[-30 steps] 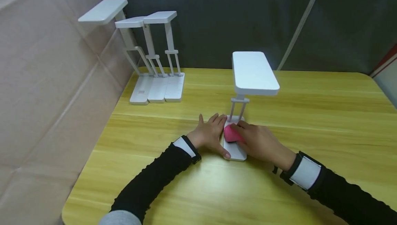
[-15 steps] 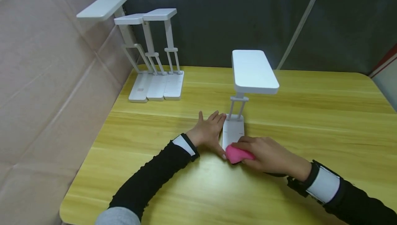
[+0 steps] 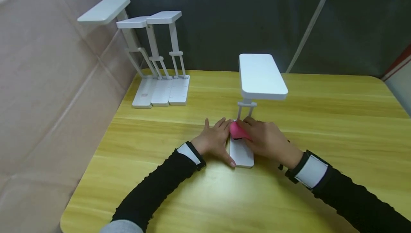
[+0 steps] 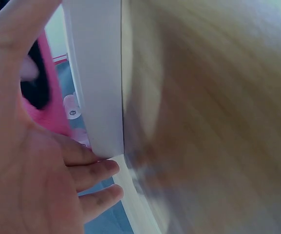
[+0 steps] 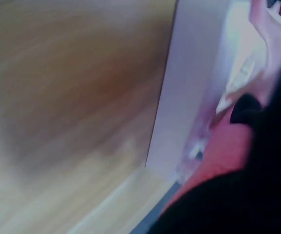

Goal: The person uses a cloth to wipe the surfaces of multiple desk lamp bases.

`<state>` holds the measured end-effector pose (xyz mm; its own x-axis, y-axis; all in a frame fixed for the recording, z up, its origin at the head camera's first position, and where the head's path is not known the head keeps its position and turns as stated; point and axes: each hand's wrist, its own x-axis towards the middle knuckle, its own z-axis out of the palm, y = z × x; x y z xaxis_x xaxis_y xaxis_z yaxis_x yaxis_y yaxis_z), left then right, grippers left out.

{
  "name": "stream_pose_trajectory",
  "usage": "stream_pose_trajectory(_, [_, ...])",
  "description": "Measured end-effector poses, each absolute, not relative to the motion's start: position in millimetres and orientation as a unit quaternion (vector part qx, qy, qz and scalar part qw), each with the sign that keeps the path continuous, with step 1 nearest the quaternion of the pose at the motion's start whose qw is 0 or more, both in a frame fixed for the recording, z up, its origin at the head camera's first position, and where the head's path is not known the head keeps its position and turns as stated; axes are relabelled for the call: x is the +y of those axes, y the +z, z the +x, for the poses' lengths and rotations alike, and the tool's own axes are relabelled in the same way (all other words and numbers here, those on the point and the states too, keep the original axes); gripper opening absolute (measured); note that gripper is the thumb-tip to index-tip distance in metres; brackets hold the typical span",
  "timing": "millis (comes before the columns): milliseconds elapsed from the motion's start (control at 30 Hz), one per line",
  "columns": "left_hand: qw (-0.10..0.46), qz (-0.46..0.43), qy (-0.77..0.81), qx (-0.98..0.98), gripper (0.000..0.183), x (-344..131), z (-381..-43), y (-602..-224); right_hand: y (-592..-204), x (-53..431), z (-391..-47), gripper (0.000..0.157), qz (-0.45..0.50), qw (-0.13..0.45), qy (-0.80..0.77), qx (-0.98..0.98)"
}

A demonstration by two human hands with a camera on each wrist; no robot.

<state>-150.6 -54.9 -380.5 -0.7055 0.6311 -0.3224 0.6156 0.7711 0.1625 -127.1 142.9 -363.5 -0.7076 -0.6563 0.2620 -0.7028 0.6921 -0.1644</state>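
A white folding stand (image 3: 241, 156) rises from the table, its flat base nearest me and its wide top plate (image 3: 261, 76) at the back. My left hand (image 3: 214, 141) lies along the left side of the base with fingers spread, thumb at the front corner. In the left wrist view its fingertips (image 4: 101, 173) touch the far end of the base's side wall (image 4: 99, 83). My right hand (image 3: 268, 141) grips a pink pad (image 3: 237, 132) with a dark underside and presses it onto the base near the two support rods. The pad hides the back part of the base.
Several matching white stands (image 3: 160, 92) stand side by side at the back left, by the pale draped wall (image 3: 48, 83). A dark panel (image 3: 208, 29) closes off the back of the wooden table (image 3: 321, 126).
My right hand slid the pink pad forward to the base's near end, then back up toward the rods. The left hand stayed by the base.
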Motion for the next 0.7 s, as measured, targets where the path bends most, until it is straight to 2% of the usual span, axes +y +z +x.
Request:
stream_pose_trajectory(200, [0.184,0.335,0.031,0.924,0.136,-54.7,-151.9,-385.3,-373.5,128.7,-118.8,0.049,0.366,0.113,0.003,-0.924])
stream_pose_trajectory(333, [0.179,0.339,0.036,0.923,0.135,-55.0,-151.9,-384.8,-373.0,129.5,-109.1,0.046,0.396,0.119,0.001,-0.91])
stream_pose_trajectory(700, [0.175,0.337,0.026,0.925,0.136,-55.4,-152.4,-386.2,-367.8,148.6,-88.8,0.038,0.449,0.009,0.12,-0.885])
